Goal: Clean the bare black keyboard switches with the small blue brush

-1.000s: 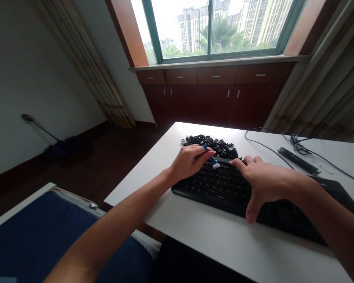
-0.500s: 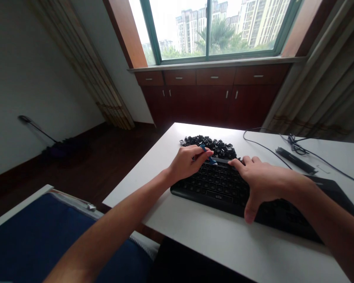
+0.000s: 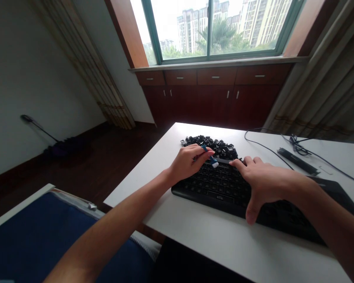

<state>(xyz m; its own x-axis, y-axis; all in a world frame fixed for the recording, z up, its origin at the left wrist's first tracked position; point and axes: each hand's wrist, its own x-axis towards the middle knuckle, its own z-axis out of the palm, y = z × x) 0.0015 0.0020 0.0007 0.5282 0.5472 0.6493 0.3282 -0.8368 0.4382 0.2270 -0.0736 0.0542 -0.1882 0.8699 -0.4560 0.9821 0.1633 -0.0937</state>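
White tabletop (image 3: pixel 212 232) set before a window (image 3: pixel 237 27) with green frames; tower blocks and foliage show through the glass. Below the pale sill (image 3: pixel 224 61) runs a reddish-brown cabinet (image 3: pixel 215 102) with four drawers above doors. Patterned curtains flank it, a left one (image 3: pixel 85 67) and a right one (image 3: pixel 333 78); the floor (image 3: pixel 120 157) is dark. A long-handled implement (image 3: pixel 39 127) leans at the left wall, its dark lower end indistinct. Navy fabric (image 3: pixel 41 236) with a zip lies at lower left.

On the tabletop, a black keyboard (image 3: pixel 206 188), its keycaps removed over the visible left part, lies slantwise along the near side. A heap of black keycaps (image 3: pixel 206 141) sits just beyond its far edge. Farther right are a bunched black cable (image 3: pixel 305 150), a narrow black strip (image 3: pixel 297 162) and a thin bent wire (image 3: pixel 326 170).

The left hand (image 3: pixel 190 160) pinches a blue brush (image 3: pixel 213 161), white bristles over the keyboard's far edge. The right hand (image 3: pixel 262 179), spread wide, thumb apart, spans the keyboard; with its forearm it hides the middle.
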